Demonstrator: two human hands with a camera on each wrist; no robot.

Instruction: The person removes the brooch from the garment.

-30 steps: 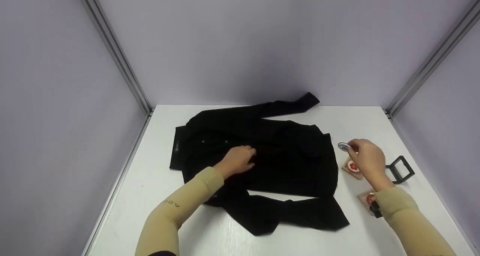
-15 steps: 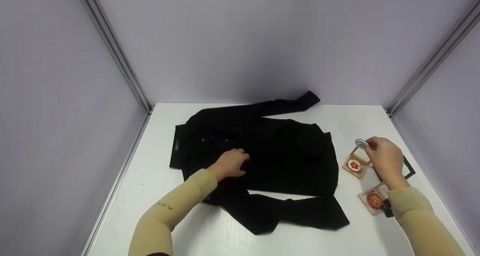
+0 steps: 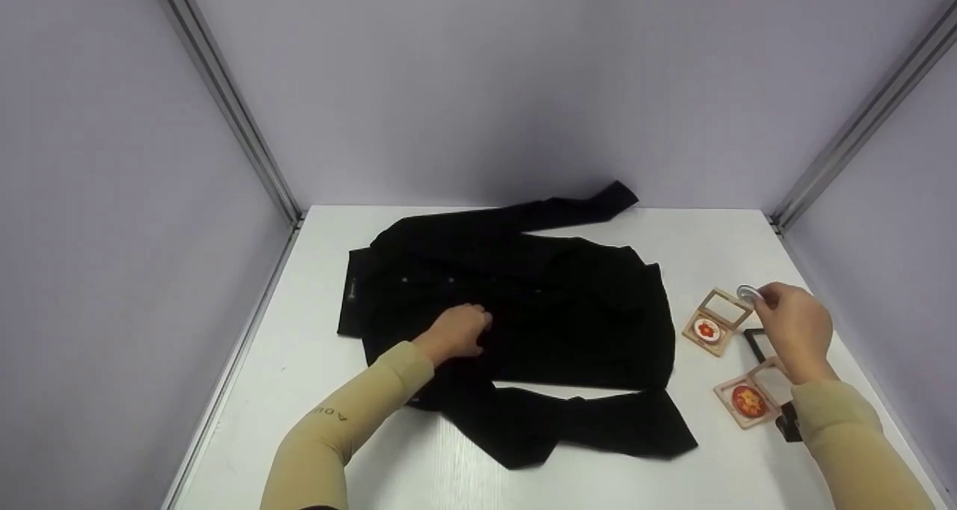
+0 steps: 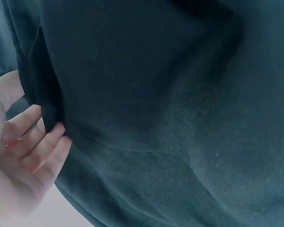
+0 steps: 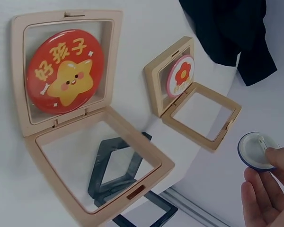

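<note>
A black button-up shirt lies spread on the white table, collar to the left and sleeves out to both sides. My left hand is at its button front; in the left wrist view the fingers and thumb hold an edge of the cloth. Over at the right, my right hand pinches a round pin badge by its rim, its pale back and pin showing. Below that hand are a wooden-coloured display case with a flower badge and a pinkish one with a red star badge.
A black display case stands open behind the pinkish one, partly covered by my right hand in the head view. A small black object is by my right cuff. Pale walls enclose the table on three sides.
My right hand has moved right with the pin badge, from beside the shirt to over the black case. The left hand has shifted slightly left and down along the shirt.
</note>
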